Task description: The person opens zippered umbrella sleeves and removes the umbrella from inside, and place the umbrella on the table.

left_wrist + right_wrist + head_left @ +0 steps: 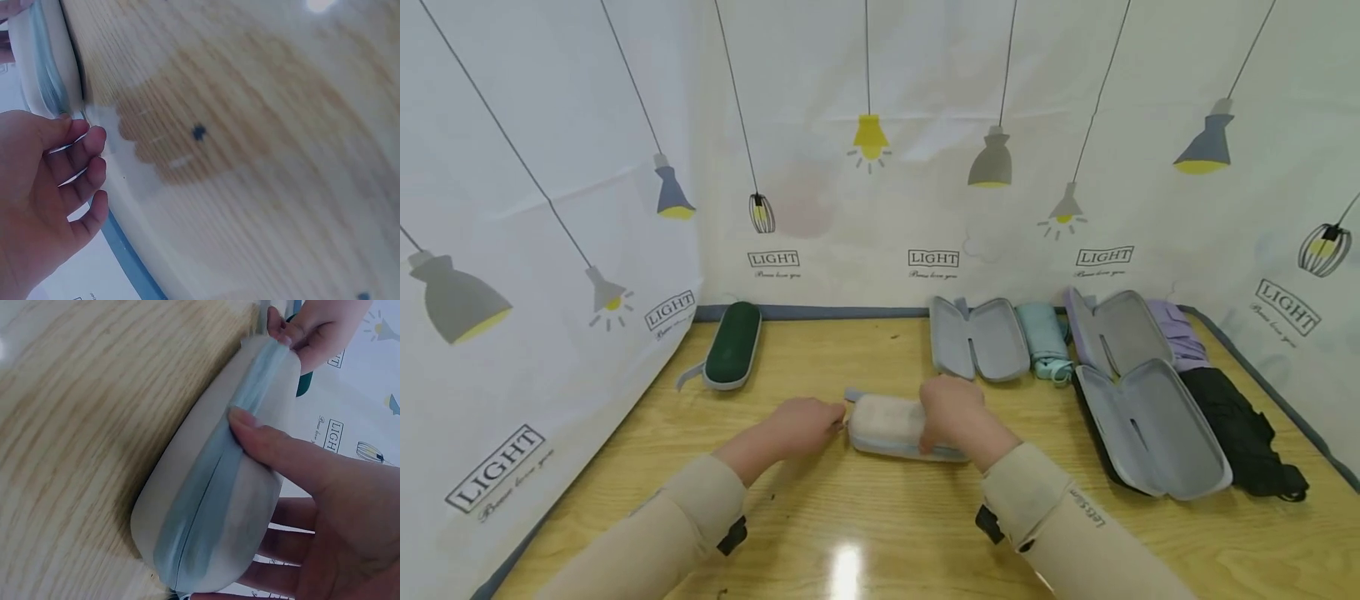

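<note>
A beige zip case (883, 423) with a pale blue zipper band (209, 487) lies closed across the middle of the wooden table. My right hand (953, 410) grips it from above at its right part, the thumb pressing on the band and the other fingers over the far side. At the case's left end, my left hand (805, 427) pinches the zipper pull between thumb and forefinger; the pull itself is mostly hidden by the fingertips. The left hand's other fingers are loosely bent, as the left wrist view shows. A short grey strap (853, 394) sticks out behind the case.
A closed dark green case (733, 342) lies at the back left. To the right are open grey-lined cases (977, 333), beside a teal rolled fabric bundle (1043, 337), a lavender one (1180, 333) and a black one (1243, 433). A printed curtain (850, 225) borders the table.
</note>
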